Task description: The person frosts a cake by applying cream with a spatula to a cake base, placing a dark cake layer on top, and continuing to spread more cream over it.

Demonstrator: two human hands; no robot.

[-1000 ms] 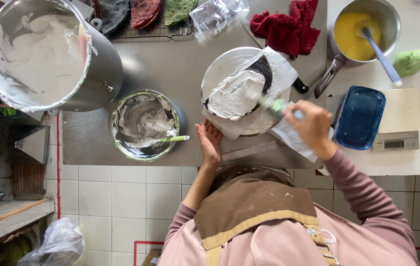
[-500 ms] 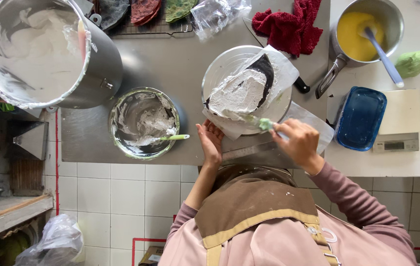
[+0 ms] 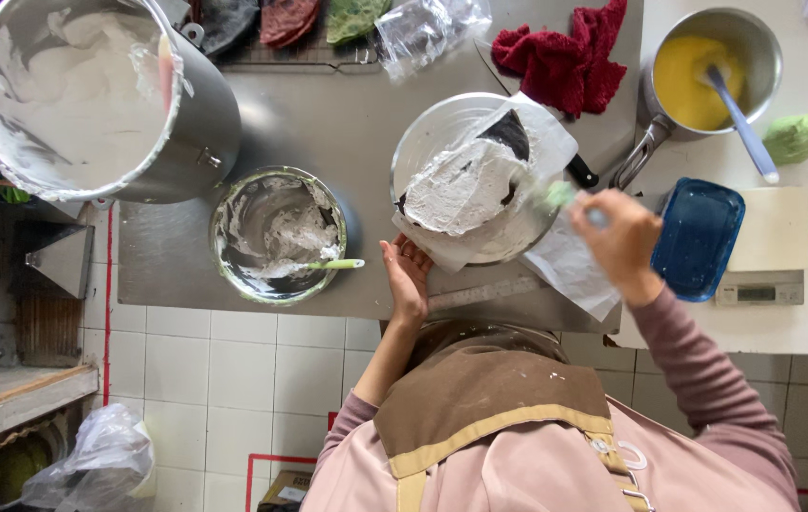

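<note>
Head view, right hand fingers closed on green-tipped spatula, left hand fingers open, steadying frosted cake.

Right hand swung its spatula rightward again.

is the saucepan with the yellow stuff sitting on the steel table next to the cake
No, the saucepan stands on the white counter at the right, beyond the steel table.

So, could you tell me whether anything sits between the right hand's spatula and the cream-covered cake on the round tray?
Nothing visible does. The right hand holds the green spatula at the right edge of the cream-covered cake, with only the paper sheet under it. The left hand rests at the round tray's near edge, clear of that path.
</note>
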